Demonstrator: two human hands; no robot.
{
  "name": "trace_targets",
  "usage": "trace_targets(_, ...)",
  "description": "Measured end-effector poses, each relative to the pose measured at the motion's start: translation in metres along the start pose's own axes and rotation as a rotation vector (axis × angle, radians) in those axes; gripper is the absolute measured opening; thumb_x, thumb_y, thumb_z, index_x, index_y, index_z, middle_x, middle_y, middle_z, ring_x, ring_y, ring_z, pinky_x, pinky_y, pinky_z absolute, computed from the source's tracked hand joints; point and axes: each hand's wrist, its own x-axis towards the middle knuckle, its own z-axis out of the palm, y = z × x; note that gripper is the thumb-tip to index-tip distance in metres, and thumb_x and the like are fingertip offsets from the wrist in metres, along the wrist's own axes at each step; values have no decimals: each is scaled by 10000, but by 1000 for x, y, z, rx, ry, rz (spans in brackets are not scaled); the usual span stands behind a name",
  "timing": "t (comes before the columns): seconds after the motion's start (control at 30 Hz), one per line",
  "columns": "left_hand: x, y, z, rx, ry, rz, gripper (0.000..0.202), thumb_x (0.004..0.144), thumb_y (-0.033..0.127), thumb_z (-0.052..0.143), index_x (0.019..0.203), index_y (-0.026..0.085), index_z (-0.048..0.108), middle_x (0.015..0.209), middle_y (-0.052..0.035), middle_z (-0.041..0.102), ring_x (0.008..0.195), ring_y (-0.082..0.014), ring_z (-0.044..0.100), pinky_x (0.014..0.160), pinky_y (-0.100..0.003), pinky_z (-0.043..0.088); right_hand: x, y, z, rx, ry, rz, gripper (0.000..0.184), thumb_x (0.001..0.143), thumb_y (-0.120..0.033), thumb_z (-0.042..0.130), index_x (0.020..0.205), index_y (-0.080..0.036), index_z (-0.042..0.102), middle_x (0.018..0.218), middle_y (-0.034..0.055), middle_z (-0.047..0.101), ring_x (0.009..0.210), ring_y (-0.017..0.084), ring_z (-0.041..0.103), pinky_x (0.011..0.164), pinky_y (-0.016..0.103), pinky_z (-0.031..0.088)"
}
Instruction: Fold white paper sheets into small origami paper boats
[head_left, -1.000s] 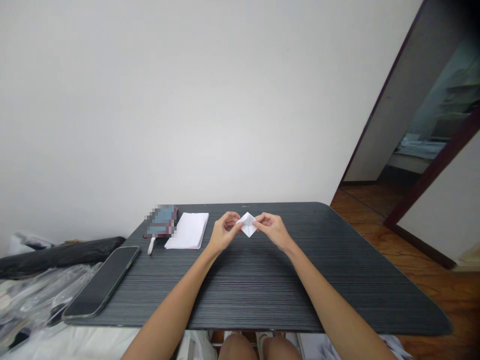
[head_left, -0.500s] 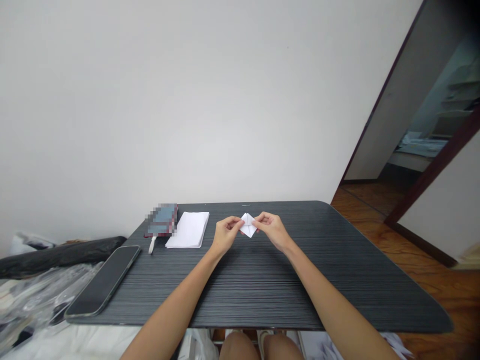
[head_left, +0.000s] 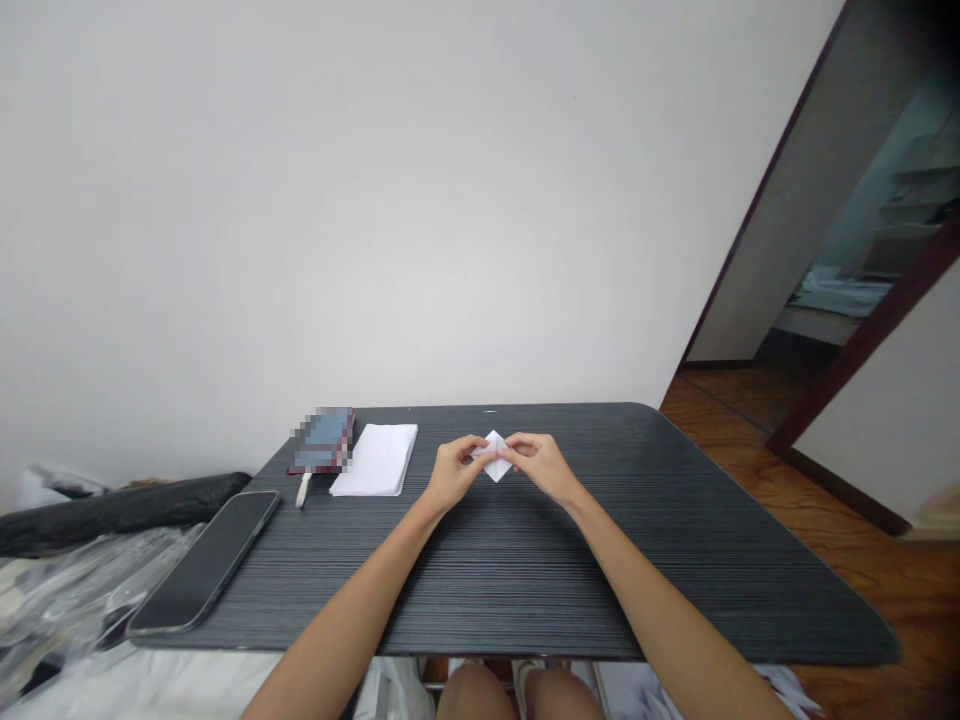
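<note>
A small folded piece of white paper [head_left: 496, 470], diamond-shaped with creases, is held over the middle of the dark table. My left hand [head_left: 453, 474] pinches its left side, thumb stretched across toward the centre. On the opposite side, my right hand [head_left: 541, 464] grips the paper between thumb and fingers. Both thumb tips nearly meet at the middle of the diamond. The fingertips behind the paper are partly hidden. Left of my hands lies a stack of white paper [head_left: 375, 460].
The black striped table [head_left: 517, 580] stands against a white wall. A phone [head_left: 206, 560] lies at its left edge. Behind it are a pixelated dark-red-edged item [head_left: 324, 442] and a small white strip [head_left: 303, 490]. Plastic-wrapped things [head_left: 97, 570] lie beside the table at left.
Both thumbs have moved inward over the folded paper and now come close together at its centre. The paper sits slightly lower. The other things have stayed in place.
</note>
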Motion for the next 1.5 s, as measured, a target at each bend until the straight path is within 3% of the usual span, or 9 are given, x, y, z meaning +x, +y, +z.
trace_targets(0.23, 1, 1, -2, -5, 17, -16, 237, 720, 341, 520, 738, 118, 597, 645, -26, 590, 602, -119, 522, 552, -214, 413, -1, 0, -1, 47, -56, -9, 295, 574, -314, 648, 814, -147, 609, 677, 14, 608, 579, 111, 535, 498, 217, 414)
trace_targets(0.4, 0, 4, -3, -57, -28, 23, 268, 686, 330, 567, 861, 128, 589, 786, -50, 603, 706, -146, 542, 613, -235, 428, -1, -3, -2, 28, -26, -57, 215, 588, -309, 638, 734, -151, 645, 703, 18, 598, 588, 106, 520, 527, 228, 408)
trace_targets(0.6, 1, 9, -5, 79, -28, 97, 208, 697, 325, 560, 694, 127, 622, 677, -32, 584, 639, -121, 505, 589, -221, 389, 0, -3, -1, 36, -9, -68, 173, 586, -288, 647, 685, -147, 637, 701, 14, 587, 570, 92, 498, 515, 221, 391)
trace_targets(1.1, 1, 5, 1, -183, 62, -108, 273, 662, 341, 587, 768, 96, 647, 727, -67, 650, 644, -162, 577, 601, -247, 442, 1, -1, -1, 106, 57, 36, 241, 543, -323, 675, 599, -133, 539, 564, -4, 578, 476, 82, 494, 467, 222, 395)
trace_targets(1.33, 0, 4, 2, -216, 31, -116, 277, 659, 334, 594, 785, 90, 630, 758, -80, 648, 673, -167, 583, 622, -261, 449, 2, 1, -5, 119, 51, 13, 245, 537, -295, 683, 558, -131, 503, 738, 39, 607, 591, 100, 533, 552, 237, 418)
trace_targets(1.5, -1, 5, 3, -289, 30, -92, 309, 655, 303, 611, 889, 122, 524, 719, -43, 630, 640, -134, 585, 582, -222, 438, 2, 3, -4, 145, 55, 32, 256, 558, -266, 674, 562, -143, 449, 661, 6, 571, 544, 82, 511, 478, 202, 378)
